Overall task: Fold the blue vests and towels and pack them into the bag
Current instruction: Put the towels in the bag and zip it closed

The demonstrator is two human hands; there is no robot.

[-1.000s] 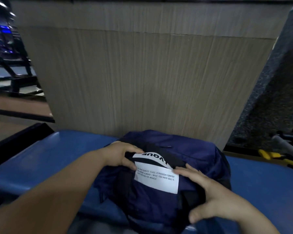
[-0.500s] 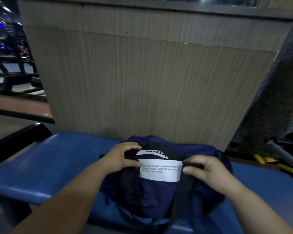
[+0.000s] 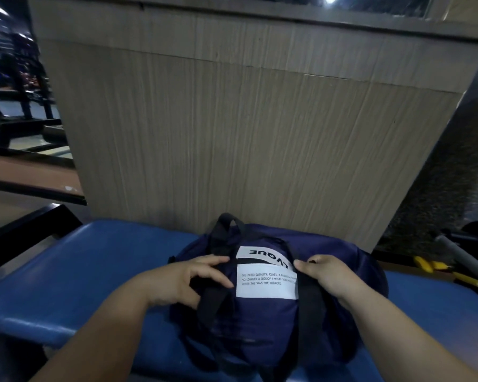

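A dark navy bag (image 3: pixel 262 321) with black straps and a white printed label (image 3: pixel 265 282) lies on the blue padded bench (image 3: pixel 75 274) in front of me. My left hand (image 3: pixel 185 282) holds the left black strap (image 3: pixel 213 296), thumb and fingers curled around it. My right hand (image 3: pixel 326 274) pinches the right black strap (image 3: pixel 309 312) beside the label. A black carry loop (image 3: pixel 226 224) stands up at the bag's far side. No vests or towels show; the bag's inside is hidden.
A wood-grain panel (image 3: pixel 246 133) rises right behind the bench. Yellow-handled tools (image 3: pixel 447 271) and a grey tube (image 3: pixel 464 255) lie at the right. A black metal frame (image 3: pixel 25 227) sits to the left, and a dark speckled pillar (image 3: pixel 447 188) stands at the right.
Both hands slid from the label's edges onto the two black straps. The bag now stands fuller and more upright, with the carry loop raised at the back.
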